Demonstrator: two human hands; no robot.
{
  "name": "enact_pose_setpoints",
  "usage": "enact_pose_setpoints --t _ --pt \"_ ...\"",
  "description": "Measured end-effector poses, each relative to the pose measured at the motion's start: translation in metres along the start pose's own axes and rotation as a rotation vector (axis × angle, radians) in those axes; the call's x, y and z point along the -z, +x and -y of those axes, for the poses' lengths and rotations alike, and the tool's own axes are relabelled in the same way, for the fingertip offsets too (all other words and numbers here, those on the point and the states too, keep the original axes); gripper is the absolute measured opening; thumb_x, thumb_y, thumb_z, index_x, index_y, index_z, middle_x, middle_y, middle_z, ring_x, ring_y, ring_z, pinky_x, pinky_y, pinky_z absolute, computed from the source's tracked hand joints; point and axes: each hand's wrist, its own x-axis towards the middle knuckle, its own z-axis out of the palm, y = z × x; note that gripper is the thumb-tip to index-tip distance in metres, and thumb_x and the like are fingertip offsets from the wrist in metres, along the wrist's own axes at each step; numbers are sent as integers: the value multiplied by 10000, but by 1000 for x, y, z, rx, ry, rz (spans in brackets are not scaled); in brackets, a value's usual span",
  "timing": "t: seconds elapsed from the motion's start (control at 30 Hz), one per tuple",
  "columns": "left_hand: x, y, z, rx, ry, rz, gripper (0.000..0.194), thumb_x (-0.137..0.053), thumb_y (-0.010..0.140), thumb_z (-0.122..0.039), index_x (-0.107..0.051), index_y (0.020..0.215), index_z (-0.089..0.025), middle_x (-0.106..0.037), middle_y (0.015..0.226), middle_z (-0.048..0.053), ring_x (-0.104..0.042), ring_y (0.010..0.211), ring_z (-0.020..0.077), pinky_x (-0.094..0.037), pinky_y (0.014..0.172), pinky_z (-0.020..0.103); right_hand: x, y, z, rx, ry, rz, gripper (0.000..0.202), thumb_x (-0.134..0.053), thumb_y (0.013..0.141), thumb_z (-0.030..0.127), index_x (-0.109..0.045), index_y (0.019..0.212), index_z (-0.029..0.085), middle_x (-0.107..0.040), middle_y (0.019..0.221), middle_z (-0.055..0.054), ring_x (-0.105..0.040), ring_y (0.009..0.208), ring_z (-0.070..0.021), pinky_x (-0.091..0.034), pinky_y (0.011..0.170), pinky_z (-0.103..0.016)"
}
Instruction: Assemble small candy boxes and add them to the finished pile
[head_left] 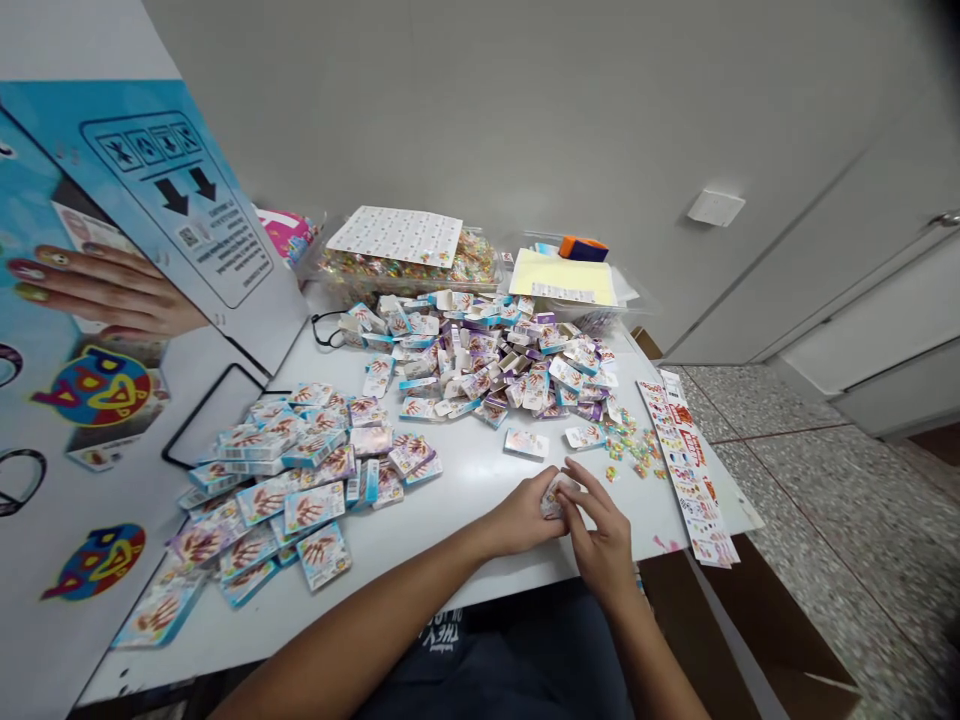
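Observation:
Near the table's front edge, my left hand (523, 516) is closed around a small white printed paper piece (556, 494); whether it is a little box or a folded sheet I cannot tell. My right hand (604, 545) meets it from the right, thumb and fingers pinched at its edge. Just beyond my hands lie one flat small box (526, 443) and another small box (585, 437) with its end toward the candy-coloured packets (634, 445). A big heap of small open boxes (487, 360) spreads behind them, blue and purple edged.
Closed-looking boxes (285, 490) are piled at left beside a tall printed display (142, 330). Along the wall stand a clear bin of colourful packets (405, 275) and a second bin under yellow paper (562, 277). Printed strips (686, 465) overhang the table's right edge, above a cardboard box (765, 620).

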Motion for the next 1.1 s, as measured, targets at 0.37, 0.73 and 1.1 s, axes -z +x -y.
enact_pose_setpoints --t 0.37,0.73,1.1 --pt "3 6 0 126 -356 -21 404 -784 760 -338 -601 1075 -162 -642 954 46 -614 859 177 -535 771 304 5 14 -12 -158 43 -31 273 -641 946 336 -703 1192 235 -665 1283 -130 -634 1201 -279 -548 994 -460" --pt "10 16 9 300 -487 -83 283 -532 809 -442 -555 792 -160 -546 656 1 -502 507 111 -363 388 194 -17 2 -6 -54 -45 32 532 -616 966 280 -496 1483 273 -628 1396 -118 -658 1148 -247 -564 973 -438" --pt "14 18 7 513 -491 16 546 -343 841 -723 -502 870 -201 -545 504 -18 -544 381 163 -190 347 183 -23 9 2 -184 15 -54 183 -603 945 372 -677 1013 220 -718 970 -90 -670 927 -242 -561 853 -423"
